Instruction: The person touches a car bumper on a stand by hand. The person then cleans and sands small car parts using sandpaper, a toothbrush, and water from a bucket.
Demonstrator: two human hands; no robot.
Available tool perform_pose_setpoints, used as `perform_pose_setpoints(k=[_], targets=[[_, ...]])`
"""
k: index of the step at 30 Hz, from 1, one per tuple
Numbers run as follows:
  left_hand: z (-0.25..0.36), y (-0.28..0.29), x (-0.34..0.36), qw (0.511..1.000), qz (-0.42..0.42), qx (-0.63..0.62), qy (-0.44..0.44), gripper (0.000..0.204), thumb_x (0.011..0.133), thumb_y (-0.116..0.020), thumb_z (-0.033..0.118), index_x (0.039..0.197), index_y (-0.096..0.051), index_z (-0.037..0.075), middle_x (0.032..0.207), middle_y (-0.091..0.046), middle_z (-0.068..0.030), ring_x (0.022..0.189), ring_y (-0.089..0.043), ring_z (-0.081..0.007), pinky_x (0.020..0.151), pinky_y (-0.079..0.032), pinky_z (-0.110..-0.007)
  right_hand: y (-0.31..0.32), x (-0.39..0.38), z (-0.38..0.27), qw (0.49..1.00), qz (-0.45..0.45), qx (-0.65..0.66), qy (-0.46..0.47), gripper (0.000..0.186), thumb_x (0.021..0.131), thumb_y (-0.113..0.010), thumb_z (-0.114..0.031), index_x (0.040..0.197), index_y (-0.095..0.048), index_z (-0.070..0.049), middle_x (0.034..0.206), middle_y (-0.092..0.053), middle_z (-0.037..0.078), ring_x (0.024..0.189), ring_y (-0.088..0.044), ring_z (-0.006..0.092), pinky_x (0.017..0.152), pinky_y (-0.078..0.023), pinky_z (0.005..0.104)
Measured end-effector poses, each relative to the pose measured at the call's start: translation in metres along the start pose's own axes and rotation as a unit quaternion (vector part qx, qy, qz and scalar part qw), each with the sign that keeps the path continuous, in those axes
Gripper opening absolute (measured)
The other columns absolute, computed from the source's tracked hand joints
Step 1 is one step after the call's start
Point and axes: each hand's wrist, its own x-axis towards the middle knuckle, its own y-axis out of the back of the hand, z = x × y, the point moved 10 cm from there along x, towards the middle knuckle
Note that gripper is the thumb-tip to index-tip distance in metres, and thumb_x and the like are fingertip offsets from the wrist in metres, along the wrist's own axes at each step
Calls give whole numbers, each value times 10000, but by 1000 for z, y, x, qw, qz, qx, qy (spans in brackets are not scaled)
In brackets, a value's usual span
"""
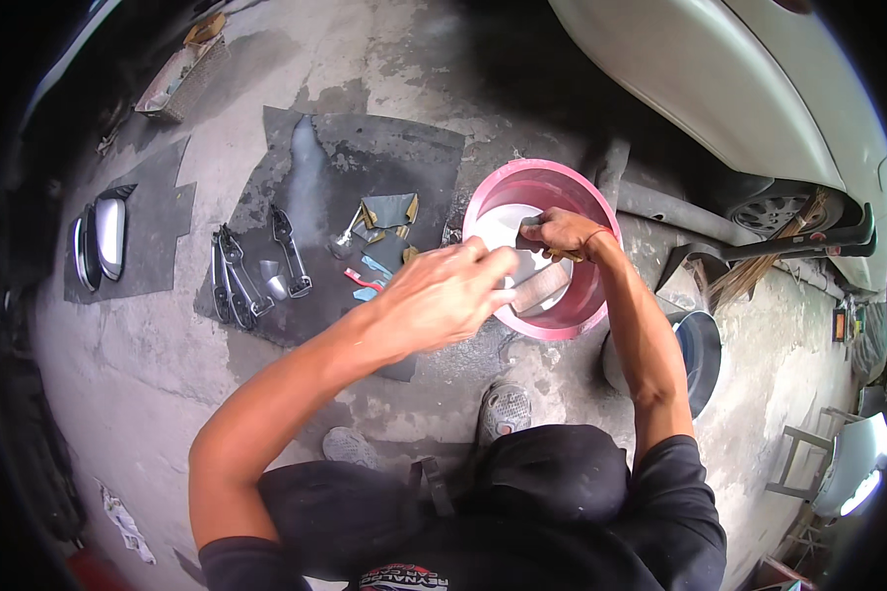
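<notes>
Pink tub (591, 295), placed beneath the hands; white basin (504, 221) contained within. Elongated grey-brown part (542, 288), gripped by the left hand (453, 294) over the tub. Small dark piece (530, 229), pinched in the right hand (566, 233), just beside the part. Left of the hands, dark mat (424, 156) spread on the floor; grey-and-tan sheets (389, 210) and black-and-silver handle-shaped part (288, 254) laid upon it.

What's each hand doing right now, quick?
Left hand: closed, holding a greyish part.
Right hand: closed, holding a dark-and-tan piece, exact kind unclear.
</notes>
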Motion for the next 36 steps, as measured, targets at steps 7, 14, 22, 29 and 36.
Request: perform_pose_setpoints(k=[7,14,22,29,36], targets=[[-152,-251,113,839,-394,251,277,352,886,-623,205,1223,-653,108,1302,-599,-101,1201,-569,-278,901,-480,-521,7,72,99,962,254,-91,-39,352,780,-609,-232,1001,-680,32,1048,-621,330,1063,-590,456,932,-479,474],[-244,-317,45,774,-394,268,418,421,861,-646,342,1245,-648,171,1331,-586,-7,1242,-530,-202,953,-426,-378,-52,115,61,969,134,-199,56,313,766,-571,-136,992,-673,55,1052,-626,326,1045,-617,417,932,-492,444],[-96,-127,116,943,-253,98,195,390,816,-540,231,1128,-665,34,1059,-687,-184,985,-664,-340,845,-527,-437,41,58,27,944,313,-42,96,311,808,-680,-227,873,-666,77,844,-657,291,861,-663,411,722,-514,460],[-107,60,-27,961,11,-112,251,346,973,-426,240,1189,-609,41,728,-608,-70,660,-590,-152,644,-489,-314,1,-54,-84,885,132,409,181,254,978,-560,-226,974,-638,16,699,-653,87,528,-583,121,471,-470,257],[-206,-17,-228,780,84,-353,510,308,897,-538,190,1159,-613,46,828,-585,8,715,-521,-65,568,-394,-229,-151,-34,-162,762,-195,604,129,293,886,-465,11,1165,-487,97,1034,-616,180,832,-646,247,737,-591,343]])
